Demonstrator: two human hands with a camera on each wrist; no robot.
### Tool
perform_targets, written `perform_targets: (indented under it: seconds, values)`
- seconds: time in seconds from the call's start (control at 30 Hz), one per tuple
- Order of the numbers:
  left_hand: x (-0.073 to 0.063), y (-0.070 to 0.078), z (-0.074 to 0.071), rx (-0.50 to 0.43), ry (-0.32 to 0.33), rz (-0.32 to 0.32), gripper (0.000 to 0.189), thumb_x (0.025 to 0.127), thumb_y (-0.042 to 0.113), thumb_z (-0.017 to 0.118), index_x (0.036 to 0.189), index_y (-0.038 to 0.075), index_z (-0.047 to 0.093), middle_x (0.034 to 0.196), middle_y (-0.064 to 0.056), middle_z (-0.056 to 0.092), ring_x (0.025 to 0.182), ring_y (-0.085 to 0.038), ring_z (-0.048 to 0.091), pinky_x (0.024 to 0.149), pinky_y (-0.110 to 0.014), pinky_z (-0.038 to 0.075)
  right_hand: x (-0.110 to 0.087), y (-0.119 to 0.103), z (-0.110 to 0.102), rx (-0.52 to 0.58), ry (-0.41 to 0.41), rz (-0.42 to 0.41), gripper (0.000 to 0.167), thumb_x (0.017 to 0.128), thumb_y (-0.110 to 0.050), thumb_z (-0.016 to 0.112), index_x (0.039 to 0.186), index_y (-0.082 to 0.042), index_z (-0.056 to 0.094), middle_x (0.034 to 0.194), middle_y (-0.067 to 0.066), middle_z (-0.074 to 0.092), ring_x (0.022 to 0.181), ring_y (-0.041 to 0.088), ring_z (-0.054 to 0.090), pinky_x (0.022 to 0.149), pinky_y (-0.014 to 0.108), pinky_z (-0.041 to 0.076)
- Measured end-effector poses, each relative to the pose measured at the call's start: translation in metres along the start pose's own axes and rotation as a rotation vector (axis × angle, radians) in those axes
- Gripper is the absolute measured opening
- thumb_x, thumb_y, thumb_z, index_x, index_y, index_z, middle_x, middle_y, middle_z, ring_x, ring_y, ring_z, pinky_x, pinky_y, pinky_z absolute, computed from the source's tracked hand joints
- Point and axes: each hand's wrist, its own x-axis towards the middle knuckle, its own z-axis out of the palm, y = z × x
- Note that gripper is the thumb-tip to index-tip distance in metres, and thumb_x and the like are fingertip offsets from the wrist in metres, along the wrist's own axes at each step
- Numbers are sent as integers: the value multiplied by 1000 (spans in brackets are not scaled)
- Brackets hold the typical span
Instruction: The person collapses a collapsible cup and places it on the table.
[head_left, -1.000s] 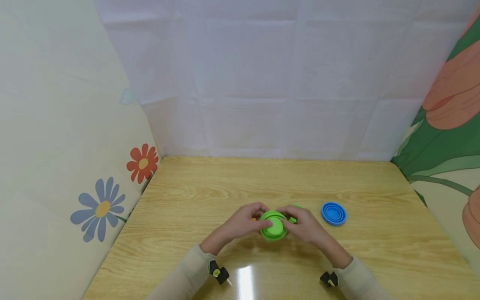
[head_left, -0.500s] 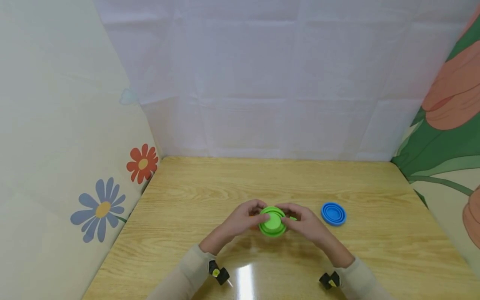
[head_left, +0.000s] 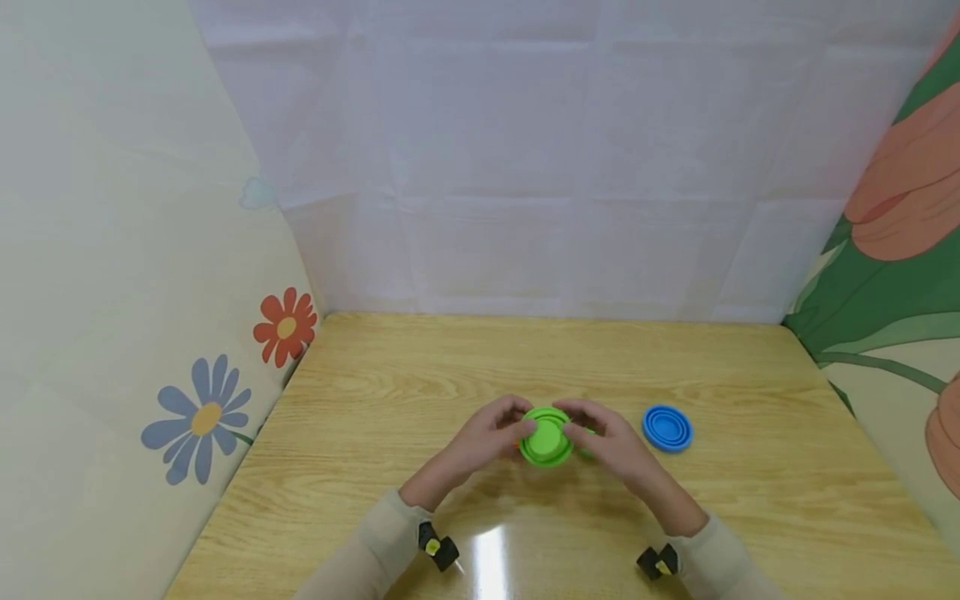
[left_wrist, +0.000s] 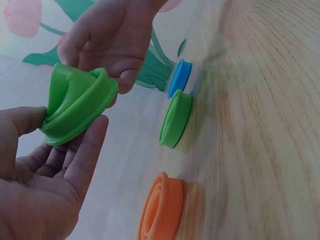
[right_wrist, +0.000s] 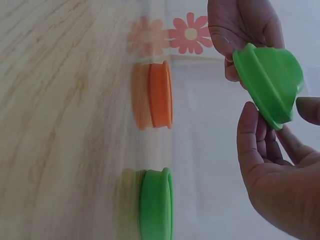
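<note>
Between both hands, raised off the table, is a green collapsible silicone cup (head_left: 547, 442). Its rings are partly pushed out and lopsided, as the folded wall of the held cup (left_wrist: 75, 107) shows in the left wrist view. My left hand (head_left: 483, 448) grips its left side, thumb on the face and fingers behind the rim. My right hand (head_left: 613, 446) pinches the opposite side the same way. Below the hands, a second green cup (left_wrist: 176, 120) and an orange cup (right_wrist: 160, 95) lie collapsed on the table; the hands mostly hide them in the head view.
A collapsed blue cup (head_left: 667, 428) lies on the wooden table (head_left: 420, 358) to the right of my right hand. A white cloth (head_left: 465, 167) hangs behind the table, and flower-printed sheets stand at both sides.
Both hands have shifted slightly away from me with the green cup, and its face has tilted a little. The blue cup has stayed put.
</note>
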Motion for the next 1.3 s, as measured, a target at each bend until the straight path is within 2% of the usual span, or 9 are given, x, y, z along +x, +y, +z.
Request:
perform_targets:
  seconds: [0.13,0.2,0.47,0.6,0.77,0.9,1.0,1.2,1.3]
  values:
    - [0,1,-1,2,48,18,35,102,22,62,128,-1,56,110,-12,62,94,-16,63,85,-61,58,-1,1,0,83,0,15,41,104,-17,58,140,1,52,123,16,61,104,15,64,86,48,60]
    - [1,0,-1,1,50,14,35,102,21,62,130,1,55,111,-12,61,95,-16,63,85,-62,58,-1,1,0,103,-5,21,41,104,-18,58,140,1,52,124,17,61,104,14,64,87,49,60]
    - [3,0,1,21,-12,27,30,103,16,61,126,-1,56,107,-11,62,92,-16,62,80,-51,62,0,0,-3,24,-11,5,37,105,-19,57,136,0,60,119,16,61,95,15,62,79,37,59]
    - [2,-1,3,35,-20,31,29,103,16,60,126,-2,55,107,-11,62,91,-15,63,79,-48,62,1,-1,-3,9,-7,29,38,105,-22,57,137,-2,59,119,16,61,96,16,60,81,37,58]
    - [2,0,4,0,33,42,33,104,18,59,128,-2,52,109,-11,60,92,-15,62,83,-56,60,-1,0,-1,76,28,58,42,106,-23,55,141,-1,53,128,18,60,102,16,64,87,47,58]
    - [3,-2,2,-22,90,49,34,105,19,57,130,-3,48,111,-12,57,93,-15,61,81,-49,62,-2,2,3,170,18,16,45,104,-16,56,144,3,46,131,22,58,102,18,67,87,50,60]
    - [3,-1,2,-25,89,50,35,105,18,56,129,-5,46,111,-12,56,94,-14,60,80,-46,63,-2,3,4,198,2,-13,47,104,-14,57,144,5,44,128,21,59,102,17,67,86,46,61]
    - [2,0,3,6,60,30,32,104,20,58,126,-2,51,111,-11,59,93,-15,61,84,-53,60,-2,1,3,138,-17,-15,43,105,-16,57,143,2,50,127,18,60,101,16,65,85,48,60]
    - [1,1,3,35,61,23,32,104,23,59,126,0,55,110,-10,61,95,-15,61,84,-51,60,0,-2,1,72,-39,6,42,106,-20,55,143,-1,53,131,20,60,104,18,63,85,43,58]
